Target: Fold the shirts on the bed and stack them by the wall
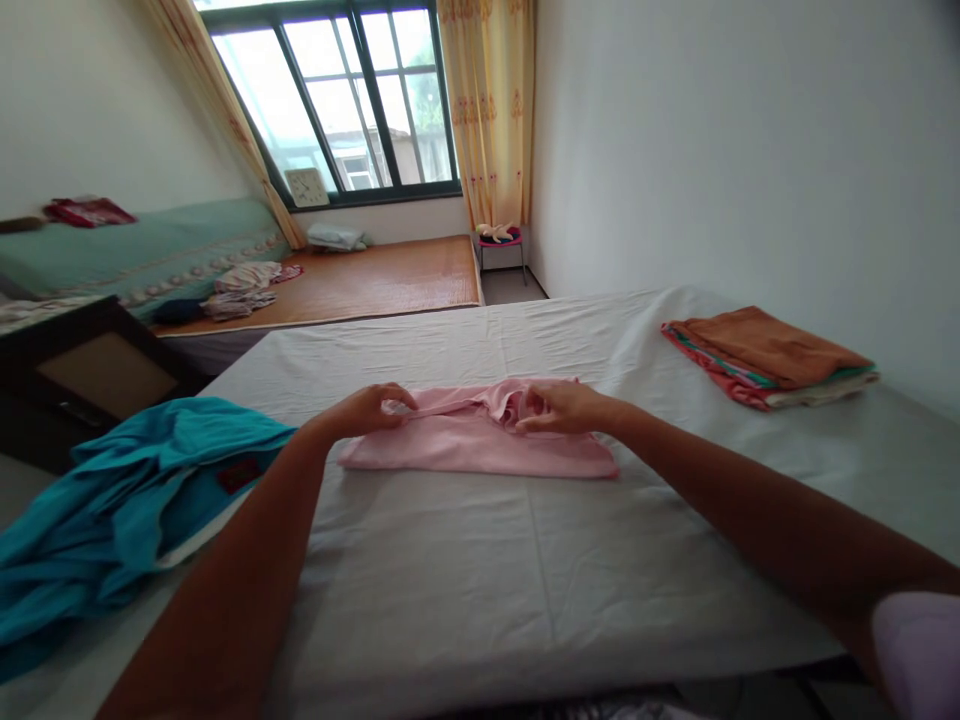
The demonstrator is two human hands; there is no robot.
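A pink garment (480,445), folded into a wide flat strip, lies on the white sheet (450,560) in front of me. At its left end my left hand (373,411) pinches the upper edge of the cloth between thumb and fingers. My right hand (559,407) grips a bunched, crumpled part of the same garment right of its middle. The cloth between the two hands is gathered along the top edge, while its lower half lies smooth. Parts of the far edge are hidden behind my fingers.
A crumpled turquoise garment (142,500) lies at the left, partly behind my left forearm. Folded clothes (772,350) are stacked at the right near the wall. Beyond stand a mat-topped bed (382,280), a dark cabinet (90,370) and a small stool (501,240).
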